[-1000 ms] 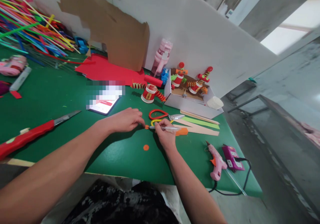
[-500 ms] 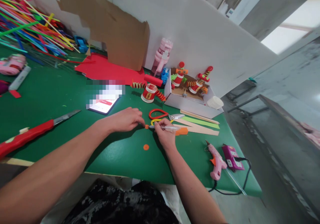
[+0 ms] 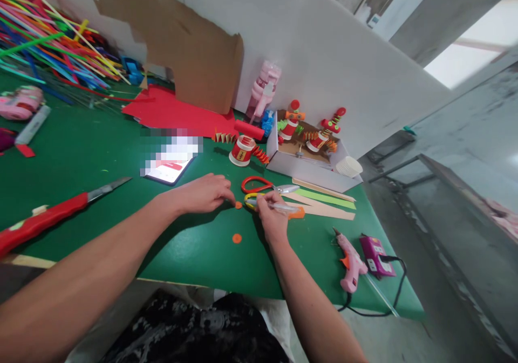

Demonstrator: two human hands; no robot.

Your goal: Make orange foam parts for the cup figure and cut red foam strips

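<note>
My left hand rests on the green table, fingers curled, the fingertips at the edge of a small orange paper disc. In my right hand is a clear-barrelled pen, its tip a little to the right of that disc. A second orange disc, with a small mark at its middle, lies closer to me. Just beyond my right hand are red-handled scissors and a yellow-handled pair, partly hidden by the hand. An orange paper piece shows beside my right hand.
Paper strips lie to the right, with a pink glue gun and its cord nearer the edge. A red-handled knife and a lit phone are on the left. Behind stand a paper-cup figure and a box of figures.
My right hand has drawn the pen slightly to the right, away from the orange disc by my left fingertips. The left hand has stayed in place.
</note>
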